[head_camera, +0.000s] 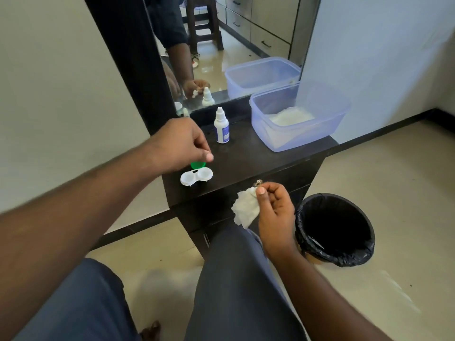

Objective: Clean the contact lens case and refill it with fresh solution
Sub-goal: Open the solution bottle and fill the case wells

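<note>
Nearest, the right hand point(275, 212) pinches a crumpled white tissue point(245, 209) over the black-lined round bin point(334, 228). On the dark wooden cabinet top point(270, 156), the white plastic 2-well lens case point(196, 176) lies uncapped: light, stiff, probably slippery when wet, best held at its bridge. The left hand point(182, 143) grips a green screw cap point(197, 164) just above it. Farther right stand a small white dropper bottle point(221, 126) and a translucent blue plastic tub point(299, 118), neither obstructing.

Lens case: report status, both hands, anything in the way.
Left hand shut on green cap. Right hand shut on tissue. Lens case open on cabinet top, nothing blocking it.
</note>
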Demonstrator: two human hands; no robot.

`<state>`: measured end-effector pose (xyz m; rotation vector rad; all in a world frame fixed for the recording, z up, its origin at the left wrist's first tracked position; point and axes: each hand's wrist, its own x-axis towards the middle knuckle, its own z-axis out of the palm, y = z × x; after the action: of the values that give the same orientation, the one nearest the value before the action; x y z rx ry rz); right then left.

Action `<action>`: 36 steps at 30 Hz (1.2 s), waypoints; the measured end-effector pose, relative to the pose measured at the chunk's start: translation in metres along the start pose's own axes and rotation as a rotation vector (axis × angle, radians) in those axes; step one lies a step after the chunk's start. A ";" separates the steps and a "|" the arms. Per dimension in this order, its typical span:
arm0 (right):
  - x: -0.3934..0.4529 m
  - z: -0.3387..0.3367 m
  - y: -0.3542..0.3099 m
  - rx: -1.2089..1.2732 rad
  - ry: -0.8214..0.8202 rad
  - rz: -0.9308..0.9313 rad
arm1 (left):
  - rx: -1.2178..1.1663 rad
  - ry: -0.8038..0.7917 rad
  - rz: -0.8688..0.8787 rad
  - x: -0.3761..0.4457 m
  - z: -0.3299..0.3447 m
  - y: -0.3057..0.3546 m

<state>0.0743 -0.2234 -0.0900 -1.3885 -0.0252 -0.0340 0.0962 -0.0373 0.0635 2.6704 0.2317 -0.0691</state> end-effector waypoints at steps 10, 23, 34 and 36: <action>0.038 -0.111 0.009 -0.265 0.099 0.066 | 0.100 0.112 0.624 0.014 0.117 0.092; 0.107 -0.214 0.076 -0.674 0.106 0.231 | 0.189 0.233 1.023 0.085 0.182 0.127; 0.125 -0.219 0.162 -1.055 0.000 0.368 | -0.029 0.250 0.914 0.088 0.184 0.127; 0.126 -0.219 0.169 -1.077 -0.031 0.409 | -0.040 0.255 0.907 0.089 0.186 0.128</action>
<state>0.2067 -0.4091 -0.2908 -2.4434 0.2906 0.3657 0.2040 -0.2192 -0.0543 2.4842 -0.8840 0.5467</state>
